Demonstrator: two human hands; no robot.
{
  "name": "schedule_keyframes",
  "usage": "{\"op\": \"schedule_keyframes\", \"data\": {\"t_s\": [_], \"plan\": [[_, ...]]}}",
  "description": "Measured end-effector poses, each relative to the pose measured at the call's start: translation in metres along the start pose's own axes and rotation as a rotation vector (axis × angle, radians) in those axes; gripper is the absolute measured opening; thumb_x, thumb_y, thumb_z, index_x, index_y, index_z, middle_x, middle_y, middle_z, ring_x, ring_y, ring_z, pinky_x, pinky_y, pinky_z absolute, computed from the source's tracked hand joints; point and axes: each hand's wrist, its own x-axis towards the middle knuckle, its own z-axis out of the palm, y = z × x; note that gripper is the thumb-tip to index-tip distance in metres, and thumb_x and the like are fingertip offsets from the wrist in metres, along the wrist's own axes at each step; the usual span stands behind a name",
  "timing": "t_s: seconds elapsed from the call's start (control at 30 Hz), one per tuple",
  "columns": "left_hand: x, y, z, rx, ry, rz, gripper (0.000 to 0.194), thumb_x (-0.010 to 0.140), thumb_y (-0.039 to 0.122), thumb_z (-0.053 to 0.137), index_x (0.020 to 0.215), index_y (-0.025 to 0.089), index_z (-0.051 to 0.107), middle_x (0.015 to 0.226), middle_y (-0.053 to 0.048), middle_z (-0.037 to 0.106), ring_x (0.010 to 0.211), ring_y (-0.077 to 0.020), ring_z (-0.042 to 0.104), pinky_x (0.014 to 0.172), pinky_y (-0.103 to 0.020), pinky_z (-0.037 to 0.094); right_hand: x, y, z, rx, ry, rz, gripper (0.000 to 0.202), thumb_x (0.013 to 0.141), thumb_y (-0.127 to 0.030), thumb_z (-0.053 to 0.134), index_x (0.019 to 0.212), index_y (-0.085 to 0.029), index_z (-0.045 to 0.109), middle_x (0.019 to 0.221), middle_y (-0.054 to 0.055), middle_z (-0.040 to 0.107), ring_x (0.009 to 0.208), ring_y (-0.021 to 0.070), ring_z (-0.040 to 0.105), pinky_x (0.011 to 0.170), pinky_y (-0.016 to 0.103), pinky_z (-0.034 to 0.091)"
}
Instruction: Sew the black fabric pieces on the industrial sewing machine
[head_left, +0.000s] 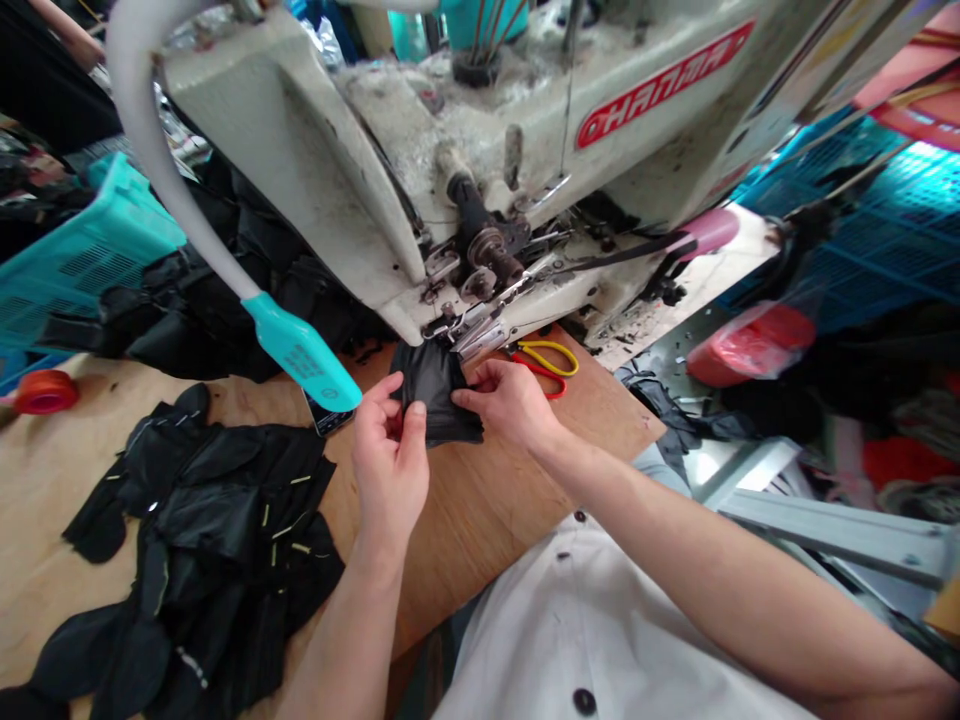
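Observation:
A small piece of black fabric lies at the needle area of a sewing machine, its far edge by the metal presser parts. My left hand pinches the fabric's left edge, thumb on top. On its right edge, the thumb and fingers of my right hand are closed on the same fabric. Just beyond my right hand lie scissors with yellow and red handles. A turquoise lamp head on a white bent neck hangs above and left of my left hand.
Black fabric pieces spread over the wooden table at the left. A phone lies under the lamp head. Further out are an orange tape roll, a turquoise basket and, right, a metal frame.

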Motion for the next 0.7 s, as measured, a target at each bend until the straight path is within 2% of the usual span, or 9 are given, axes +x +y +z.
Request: {"op": "schedule_keyframes", "data": {"t_s": [0.23, 0.5, 0.7], "plan": [[-0.005, 0.002, 0.0, 0.083, -0.026, 0.009, 0.044, 0.091, 0.037, 0.063, 0.13, 0.016, 0.057, 0.079, 0.001, 0.055, 0.07, -0.0142, 0.055, 0.069, -0.028, 0.048, 0.003, 0.001, -0.012, 0.093, -0.015, -0.006, 0.019, 0.069, -0.034, 0.076, 0.07, -0.018, 0.065, 0.06, -0.004, 0.062, 0.053, 0.0111, 0.051, 0.048, 0.023, 0.032], [-0.005, -0.01, -0.002, 0.069, -0.011, -0.028, 0.044, 0.091, 0.039, 0.063, 0.128, 0.017, 0.057, 0.077, 0.002, 0.055, 0.065, -0.0137, 0.054, 0.062, -0.026, 0.047, -0.001, -0.003, -0.011, 0.519, -0.164, 0.196, 0.025, 0.06, -0.03, 0.081, 0.067, -0.017, 0.061, 0.052, -0.006, 0.056, 0.044, 0.0076, 0.044, 0.041, 0.02, 0.033], [-0.005, -0.007, -0.001, 0.03, 0.03, -0.015, 0.042, 0.09, 0.039, 0.063, 0.125, 0.016, 0.058, 0.076, 0.002, 0.053, 0.068, -0.0141, 0.054, 0.064, -0.026, 0.049, -0.001, 0.003, -0.011, 0.608, -0.24, 0.233, 0.037, 0.055, -0.037, 0.086, 0.073, -0.016, 0.062, 0.054, -0.005, 0.057, 0.043, 0.007, 0.045, 0.041, 0.02, 0.038]]}}
